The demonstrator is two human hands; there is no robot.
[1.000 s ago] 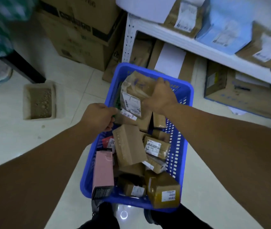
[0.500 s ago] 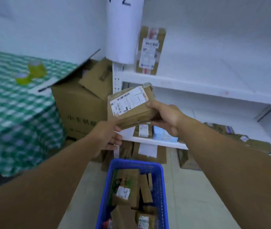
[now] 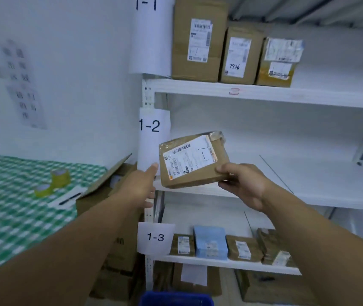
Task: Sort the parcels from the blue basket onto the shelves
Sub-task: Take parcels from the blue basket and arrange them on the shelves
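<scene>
Only your right hand (image 3: pixel 241 184) pinches the parcel (image 3: pixel 192 161) by one corner, left hand (image 3: pixel 139 187) open alongside; it may twist free.

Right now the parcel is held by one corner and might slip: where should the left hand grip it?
Probably its left edge, from the left, thumb on the labelled face, fingers beneath. The parcel is flat and thin, the right hand pinches only its lower right corner, and the left hand is beside that free edge.
</scene>
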